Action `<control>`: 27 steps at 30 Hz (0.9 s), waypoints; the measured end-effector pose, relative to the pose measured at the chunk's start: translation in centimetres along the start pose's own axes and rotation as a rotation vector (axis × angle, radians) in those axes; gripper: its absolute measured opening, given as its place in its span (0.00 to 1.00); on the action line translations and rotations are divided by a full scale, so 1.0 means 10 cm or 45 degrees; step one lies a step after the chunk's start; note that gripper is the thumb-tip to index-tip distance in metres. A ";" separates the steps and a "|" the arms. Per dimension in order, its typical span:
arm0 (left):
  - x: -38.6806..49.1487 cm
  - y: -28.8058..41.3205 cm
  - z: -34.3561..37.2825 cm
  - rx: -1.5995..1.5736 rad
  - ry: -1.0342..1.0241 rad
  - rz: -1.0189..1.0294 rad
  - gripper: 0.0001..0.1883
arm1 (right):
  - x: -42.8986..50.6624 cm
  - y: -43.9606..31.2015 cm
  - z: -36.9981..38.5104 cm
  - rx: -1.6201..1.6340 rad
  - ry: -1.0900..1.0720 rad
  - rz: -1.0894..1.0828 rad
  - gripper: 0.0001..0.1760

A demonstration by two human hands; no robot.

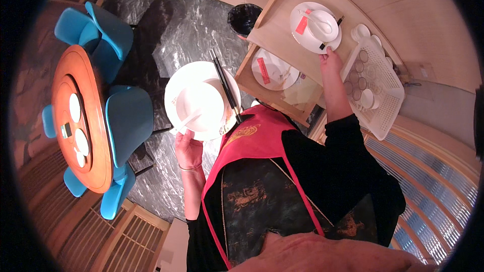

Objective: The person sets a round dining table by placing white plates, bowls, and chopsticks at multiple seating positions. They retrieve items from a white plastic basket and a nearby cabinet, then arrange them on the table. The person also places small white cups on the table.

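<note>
My left hand (188, 147) grips the near rim of a large white plate (177, 73). On that plate rest a white bowl (200, 100) with a white spoon (188, 120) in it, and a pair of black chopsticks (224, 81) along its right side. My right hand (329, 60) holds the rim of another white plate (298, 39) at the wooden sideboard's top. This second plate carries a white bowl (327, 17) with a white spoon (315, 21), a red paper packet (303, 22) and dark chopsticks partly hidden by the bowl.
An open drawer (308, 117) holds a plate (274, 70) with a red packet. A white plastic basket (391, 109) of glasses and cups stands right on the sideboard (280, 26). A black-lined bin (244, 19) is beyond; a round wooden table (100, 151) with blue chairs (130, 124) stands left.
</note>
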State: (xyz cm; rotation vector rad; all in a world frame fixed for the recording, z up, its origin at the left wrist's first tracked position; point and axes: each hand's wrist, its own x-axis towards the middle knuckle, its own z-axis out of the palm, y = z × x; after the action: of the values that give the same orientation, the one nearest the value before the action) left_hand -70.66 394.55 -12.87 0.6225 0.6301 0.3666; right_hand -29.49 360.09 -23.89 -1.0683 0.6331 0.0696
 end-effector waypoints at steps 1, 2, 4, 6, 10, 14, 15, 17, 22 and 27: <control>-0.02 0.01 -0.01 -0.022 -0.003 0.023 0.25 | -0.07 -0.01 0.03 -0.036 -0.016 0.007 0.12; -0.04 0.03 -0.01 -0.040 -0.001 0.046 0.24 | -0.13 -0.01 0.07 -0.071 -0.032 0.002 0.11; -0.08 0.07 -0.03 -0.051 0.031 0.079 0.24 | -0.25 0.01 0.14 -0.085 -0.126 -0.002 0.11; -0.11 0.13 -0.05 -0.037 0.096 0.101 0.25 | -0.38 0.02 0.20 -0.096 -0.185 -0.009 0.11; -0.13 0.25 -0.14 -0.081 0.114 0.127 0.26 | -0.69 -0.04 0.38 -0.171 -0.266 -0.024 0.12; -0.15 0.43 -0.36 -0.120 0.185 0.180 0.24 | -1.01 0.03 0.75 -0.378 -0.393 -0.024 0.13; -0.14 0.50 -0.43 -0.124 0.257 0.175 0.23 | -1.09 0.10 0.88 -0.384 -0.437 -0.012 0.12; -0.12 0.67 -0.60 -0.155 0.207 0.232 0.22 | -1.23 0.29 1.15 -0.390 -0.520 0.014 0.11; -0.04 1.14 -1.14 -0.191 0.170 0.268 0.21 | -1.63 0.85 1.80 -0.423 -0.638 0.090 0.11; -0.07 1.69 -1.80 -0.194 0.285 0.294 0.18 | -2.23 1.50 2.50 -0.420 -0.830 0.157 0.17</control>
State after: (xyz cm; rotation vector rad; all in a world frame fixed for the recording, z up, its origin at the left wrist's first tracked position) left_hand -84.99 414.72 -13.28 0.5127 0.7379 0.7012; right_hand -41.80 393.81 -16.21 -1.2347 0.0920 0.6220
